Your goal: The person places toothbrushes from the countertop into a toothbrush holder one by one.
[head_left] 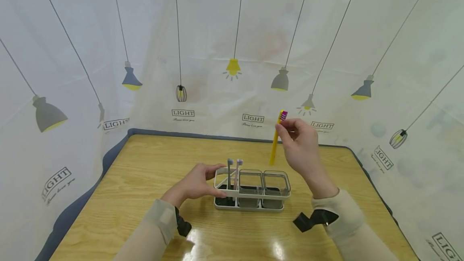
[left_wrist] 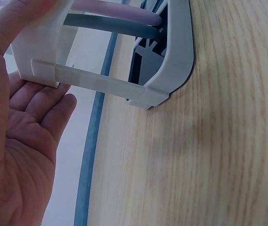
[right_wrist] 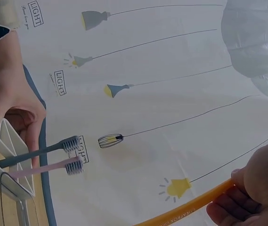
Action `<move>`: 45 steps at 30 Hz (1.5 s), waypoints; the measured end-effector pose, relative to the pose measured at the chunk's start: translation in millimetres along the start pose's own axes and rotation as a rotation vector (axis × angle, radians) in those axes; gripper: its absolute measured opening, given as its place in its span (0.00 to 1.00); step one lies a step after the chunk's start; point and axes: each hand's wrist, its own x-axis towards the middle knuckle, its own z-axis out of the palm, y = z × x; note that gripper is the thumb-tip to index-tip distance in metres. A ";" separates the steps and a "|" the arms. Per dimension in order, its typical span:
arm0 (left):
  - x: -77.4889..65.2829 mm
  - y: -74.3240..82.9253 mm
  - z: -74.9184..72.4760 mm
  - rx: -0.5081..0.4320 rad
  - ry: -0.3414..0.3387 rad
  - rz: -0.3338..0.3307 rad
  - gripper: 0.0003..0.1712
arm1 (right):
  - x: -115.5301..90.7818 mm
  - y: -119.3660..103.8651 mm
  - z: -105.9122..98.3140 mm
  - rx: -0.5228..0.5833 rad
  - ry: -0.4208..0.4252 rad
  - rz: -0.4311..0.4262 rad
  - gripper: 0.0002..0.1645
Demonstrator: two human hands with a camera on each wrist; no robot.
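A white toothbrush holder (head_left: 250, 208) stands on the table with a grey toothbrush (head_left: 229, 174) and a pink toothbrush (head_left: 237, 172) upright in its left section. Two clear cups (head_left: 276, 182) fill the middle and right sections. My left hand (head_left: 197, 182) grips the holder's upper rim at the left end, thumb in front and fingers behind. Raised above the table, behind and right of the holder, my right hand (head_left: 301, 142) pinches a yellow toothbrush (head_left: 274, 144) near its head. Its purple bristles (head_left: 284, 115) point up and the handle hangs down, slightly tilted.
The wooden table (head_left: 152, 160) has a dark blue edge along the back. Behind it hangs a pale curtain (head_left: 210, 23) printed with lamps. Black straps (head_left: 315, 218) hang at both wrists.
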 end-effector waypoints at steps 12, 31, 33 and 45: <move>-1.8 2.2 -0.6 -0.005 0.006 -0.013 0.58 | -8.9 -1.3 22.5 0.052 -0.064 0.052 0.06; -1.0 3.6 -0.5 -0.039 -0.003 -0.028 0.59 | -21.3 -6.0 50.2 0.157 -0.126 0.112 0.04; -0.9 3.5 -0.6 -0.039 -0.002 -0.023 0.58 | -22.3 -5.9 53.5 0.159 -0.130 0.106 0.04; 0.7 0.1 -0.3 -0.046 0.003 -0.007 0.55 | -33.2 1.9 69.9 0.158 -0.142 0.141 0.03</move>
